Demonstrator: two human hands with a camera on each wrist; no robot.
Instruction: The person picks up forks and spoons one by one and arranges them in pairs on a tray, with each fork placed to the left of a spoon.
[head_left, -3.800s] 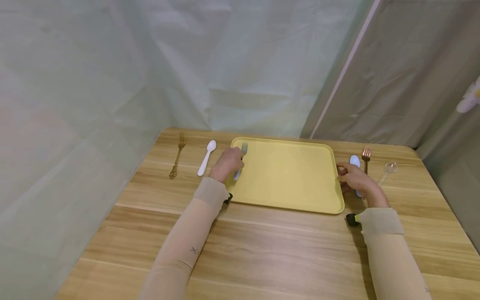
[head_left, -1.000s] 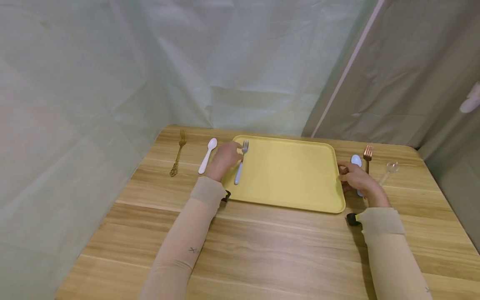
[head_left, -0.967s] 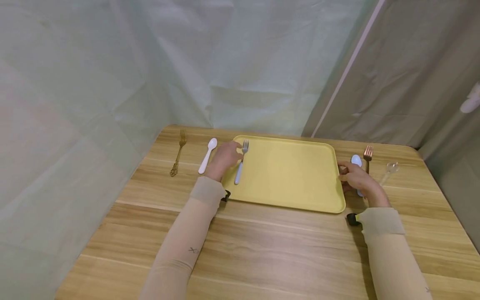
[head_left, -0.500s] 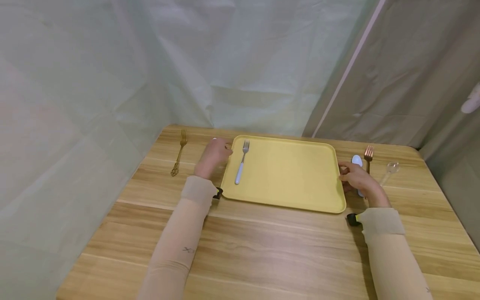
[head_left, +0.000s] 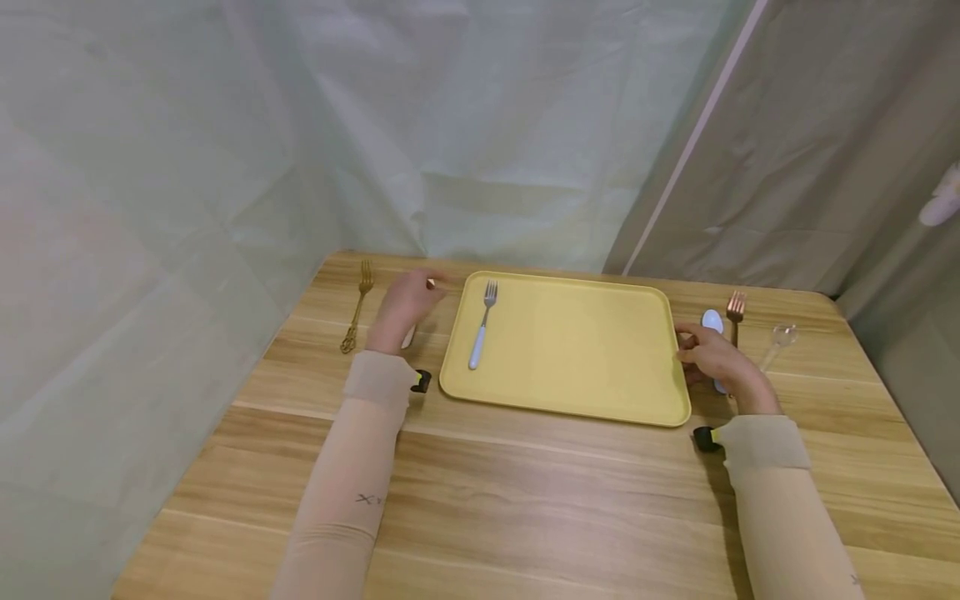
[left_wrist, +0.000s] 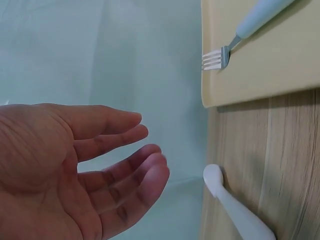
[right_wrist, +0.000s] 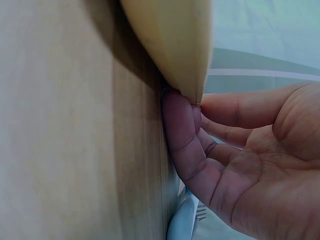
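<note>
While the left hand (head_left: 402, 302) hovers over the white spoon (left_wrist: 235, 210) on the table (head_left: 525, 500), its fingers (left_wrist: 125, 150) are loose and slightly bent, gripping nothing; the left wrist view shows the open palm above the spoon with a gap between them. That spoon lies on the wood just left of the yellow tray (head_left: 577, 367), mostly hidden under the hand in the head view. On the tray, near its left edge, rests a fork with a pale blue handle (head_left: 482, 333), tines pointing toward the far side and handle toward the person. The right hand (head_left: 718, 360) sits at the tray's right edge, its fingertips (right_wrist: 180, 125) touching the rim; the right wrist view shows them bent against the edge, though whether they pinch the rim or only press on it cannot be told. Beneath and just beyond this hand lies a light blue spoon (head_left: 711, 321), and beside it a copper-coloured fork (head_left: 735, 312). Farther right is a clear spoon (head_left: 776, 342). Well to the left of the tray, past the left hand, a gold fork (head_left: 356, 308) lies on the wood. Pale sheeting (head_left: 300, 125) hangs behind the table.
</note>
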